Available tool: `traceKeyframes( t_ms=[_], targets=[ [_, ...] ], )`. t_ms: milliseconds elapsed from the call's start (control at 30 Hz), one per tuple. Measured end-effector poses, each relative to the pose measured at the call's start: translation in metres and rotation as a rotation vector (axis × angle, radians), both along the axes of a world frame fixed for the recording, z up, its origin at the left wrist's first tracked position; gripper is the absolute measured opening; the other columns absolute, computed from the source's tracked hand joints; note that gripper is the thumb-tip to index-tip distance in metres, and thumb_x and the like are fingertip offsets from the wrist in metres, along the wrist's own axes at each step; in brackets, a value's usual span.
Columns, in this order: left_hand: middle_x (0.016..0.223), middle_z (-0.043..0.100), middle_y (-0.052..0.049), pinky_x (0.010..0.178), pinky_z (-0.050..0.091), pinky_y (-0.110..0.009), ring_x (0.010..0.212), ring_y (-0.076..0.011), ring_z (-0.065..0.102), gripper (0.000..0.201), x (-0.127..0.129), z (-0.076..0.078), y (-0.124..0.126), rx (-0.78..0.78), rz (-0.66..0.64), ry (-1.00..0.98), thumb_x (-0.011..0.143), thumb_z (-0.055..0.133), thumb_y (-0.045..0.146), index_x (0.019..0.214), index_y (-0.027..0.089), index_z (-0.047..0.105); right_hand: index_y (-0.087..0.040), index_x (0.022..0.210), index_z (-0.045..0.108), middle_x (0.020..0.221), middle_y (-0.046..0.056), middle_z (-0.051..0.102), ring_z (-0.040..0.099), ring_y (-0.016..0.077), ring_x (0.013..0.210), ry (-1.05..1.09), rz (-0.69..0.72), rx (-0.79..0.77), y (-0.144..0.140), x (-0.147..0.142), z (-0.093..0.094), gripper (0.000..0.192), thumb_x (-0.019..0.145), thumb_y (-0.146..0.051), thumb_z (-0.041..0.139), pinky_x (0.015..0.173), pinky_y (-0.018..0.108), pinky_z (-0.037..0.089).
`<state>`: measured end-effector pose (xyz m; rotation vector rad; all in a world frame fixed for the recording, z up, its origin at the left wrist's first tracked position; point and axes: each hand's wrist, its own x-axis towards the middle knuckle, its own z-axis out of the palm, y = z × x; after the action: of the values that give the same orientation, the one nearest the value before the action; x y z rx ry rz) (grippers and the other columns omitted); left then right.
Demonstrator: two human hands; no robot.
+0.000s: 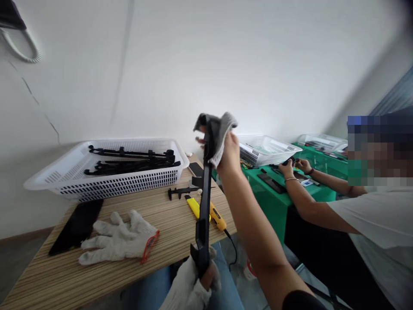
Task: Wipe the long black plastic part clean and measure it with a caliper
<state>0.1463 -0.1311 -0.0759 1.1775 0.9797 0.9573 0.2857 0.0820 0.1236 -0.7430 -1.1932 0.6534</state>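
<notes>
Head view | black bar [204, 198]: tilted, above front edge of table [171, 215], near right corner | left hand [189, 279]: gloved, gripping lower end | right hand [229, 153]: clasping cloth [222, 134] round upper end | apparent step: wiping | next stroke likely needs steady lower grip

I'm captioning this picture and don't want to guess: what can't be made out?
In the head view:
Right hand: most fingers hidden behind grey cloth and a long black part.
Part's upper end: covered by the cloth, blurred.
Part's lower end: partly hidden by the gloved left hand.
Dark item in the co-worker's hands: too small, partly covered by fingers.
Dark object with a coiled cord: cut off at the top-left corner.
</notes>
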Motion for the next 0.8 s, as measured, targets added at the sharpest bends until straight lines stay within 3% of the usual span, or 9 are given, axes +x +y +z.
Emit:
traceKeyframes(
  t_ms=[133, 233, 333, 400, 433, 500, 600, 733, 800],
  targets=[
    [0.065, 0.07, -0.003, 0.07, 0.051, -0.033, 0.062, -0.0184, 0.063, 0.059, -0.012, -0.003, -0.008, -0.038, -0.053, -0.071, 0.086, 0.065, 0.073, 0.113, 0.021, 0.062, -0.018, 0.108, 0.064, 0.093, 0.007, 0.07, 0.074, 0.0204, 0.095, 0.203, -0.206, 0.052, 0.003, 0.045, 0.014, 0.041, 0.101, -0.051, 0.041, 0.079, 0.034, 0.062],
    [0.066, 0.07, -0.003, 0.076, 0.05, -0.033, 0.064, -0.0182, 0.062, 0.055, -0.019, -0.001, -0.003, -0.01, -0.078, -0.054, 0.09, 0.059, 0.072, 0.109, 0.021, 0.062, -0.019, 0.092, 0.066, 0.079, 0.002, 0.067, 0.072, 0.0198, 0.09, 0.048, -0.226, 0.007, -0.027, 0.059, 0.001, 0.034, 0.095, -0.051, 0.057, 0.077, 0.032, 0.06],
    [0.062, 0.066, -0.002, 0.072, 0.05, -0.034, 0.06, -0.0184, 0.059, 0.059, -0.016, 0.0, 0.003, -0.061, -0.049, -0.06, 0.085, 0.059, 0.078, 0.101, 0.022, 0.063, -0.017, 0.087, 0.072, 0.079, 0.002, 0.072, 0.07, 0.0206, 0.085, -0.298, 0.105, -0.17, -0.065, 0.043, -0.033, 0.035, 0.083, -0.051, 0.076, 0.072, 0.031, 0.059],
    [0.062, 0.066, -0.002, 0.066, 0.049, -0.034, 0.058, -0.0187, 0.058, 0.062, -0.01, -0.001, 0.004, -0.108, -0.031, -0.058, 0.079, 0.061, 0.084, 0.091, 0.023, 0.064, -0.017, 0.097, 0.075, 0.092, 0.005, 0.077, 0.071, 0.0211, 0.086, -0.372, 0.283, -0.27, -0.082, 0.023, -0.061, 0.036, 0.08, -0.049, 0.08, 0.073, 0.031, 0.059],
    [0.062, 0.065, -0.003, 0.064, 0.049, -0.034, 0.058, -0.0185, 0.058, 0.062, -0.007, -0.003, 0.004, -0.122, -0.023, -0.053, 0.076, 0.063, 0.085, 0.083, 0.024, 0.064, -0.018, 0.103, 0.076, 0.099, 0.007, 0.078, 0.072, 0.0214, 0.088, -0.35, 0.305, -0.303, -0.087, 0.014, -0.074, 0.039, 0.08, -0.049, 0.08, 0.074, 0.031, 0.06],
    [0.063, 0.065, -0.003, 0.063, 0.049, -0.034, 0.059, -0.0188, 0.058, 0.06, -0.001, -0.009, 0.004, -0.149, 0.003, -0.058, 0.072, 0.067, 0.085, 0.074, 0.025, 0.063, -0.021, 0.115, 0.074, 0.112, 0.008, 0.077, 0.074, 0.0216, 0.091, -0.282, 0.294, -0.357, -0.092, -0.004, -0.096, 0.045, 0.08, -0.05, 0.08, 0.075, 0.032, 0.06],
    [0.061, 0.062, -0.002, 0.058, 0.047, -0.034, 0.057, -0.0198, 0.057, 0.061, 0.007, -0.021, 0.004, -0.202, 0.055, -0.116, 0.068, 0.069, 0.087, 0.076, 0.026, 0.064, -0.021, 0.119, 0.072, 0.112, 0.01, 0.077, 0.075, 0.0223, 0.089, -0.241, 0.221, -0.43, -0.1, -0.025, -0.117, 0.047, 0.085, -0.054, 0.075, 0.075, 0.033, 0.06],
    [0.061, 0.06, 0.0, 0.057, 0.046, -0.032, 0.058, -0.0176, 0.055, 0.06, 0.007, -0.027, 0.008, -0.18, 0.145, -0.177, 0.068, 0.073, 0.083, 0.081, 0.024, 0.064, -0.022, 0.11, 0.075, 0.11, 0.009, 0.078, 0.073, 0.0275, 0.102, -0.368, 0.023, -0.43, -0.12, -0.037, -0.125, 0.037, 0.086, -0.051, 0.075, 0.088, 0.039, 0.057],
    [0.06, 0.06, 0.001, 0.056, 0.043, -0.031, 0.055, -0.0161, 0.053, 0.055, 0.003, -0.023, 0.008, -0.168, 0.16, -0.188, 0.075, 0.072, 0.078, 0.079, 0.023, 0.062, -0.024, 0.098, 0.078, 0.101, 0.007, 0.079, 0.073, 0.027, 0.096, -0.428, -0.019, -0.418, -0.122, -0.034, -0.122, 0.025, 0.088, -0.046, 0.072, 0.086, 0.039, 0.056]
  ],
)
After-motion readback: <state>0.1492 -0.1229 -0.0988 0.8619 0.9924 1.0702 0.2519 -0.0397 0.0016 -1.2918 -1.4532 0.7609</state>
